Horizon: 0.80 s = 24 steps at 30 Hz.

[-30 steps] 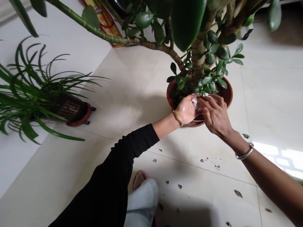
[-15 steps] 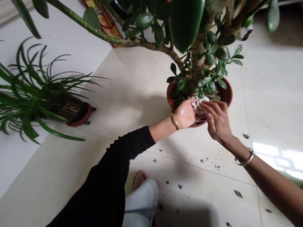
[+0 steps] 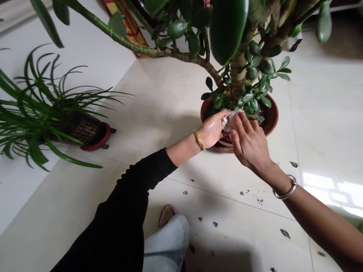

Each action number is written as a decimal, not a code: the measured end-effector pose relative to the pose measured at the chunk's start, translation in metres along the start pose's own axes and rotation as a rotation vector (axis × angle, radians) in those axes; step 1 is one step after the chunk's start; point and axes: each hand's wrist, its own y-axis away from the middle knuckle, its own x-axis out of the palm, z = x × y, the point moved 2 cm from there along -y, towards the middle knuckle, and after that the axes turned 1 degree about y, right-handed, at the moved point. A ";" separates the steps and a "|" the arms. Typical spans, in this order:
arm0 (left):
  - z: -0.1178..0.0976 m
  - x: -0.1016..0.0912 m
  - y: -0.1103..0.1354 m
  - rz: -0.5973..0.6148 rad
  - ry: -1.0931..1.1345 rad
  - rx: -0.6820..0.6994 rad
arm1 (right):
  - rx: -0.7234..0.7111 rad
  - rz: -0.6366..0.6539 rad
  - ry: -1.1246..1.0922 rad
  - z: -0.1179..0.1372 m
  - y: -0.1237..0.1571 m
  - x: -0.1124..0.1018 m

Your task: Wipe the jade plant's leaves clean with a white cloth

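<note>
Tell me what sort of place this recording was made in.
Probably a room or covered corner of a home: a jade plant in a terracotta pot, a second potted plant beside it, and glossy cream floor tiles underfoot.

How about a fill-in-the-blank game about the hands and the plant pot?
The bangle on the left hand is ____.
The bangle on the right wrist is ____.
The sleeve on the left arm is ____.
A crumpled white wad is held between the two ____.

Missing words: gold, silver, black, hands.
</note>
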 end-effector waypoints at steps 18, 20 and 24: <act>0.001 0.004 -0.021 0.004 0.011 0.083 | 0.017 0.022 -0.021 0.000 -0.018 0.003; 0.002 0.004 -0.020 0.011 0.026 0.055 | 0.049 -0.018 -0.034 -0.001 -0.020 0.004; 0.000 -0.001 -0.018 -0.033 0.068 0.048 | -0.088 0.010 -0.087 0.001 -0.023 0.006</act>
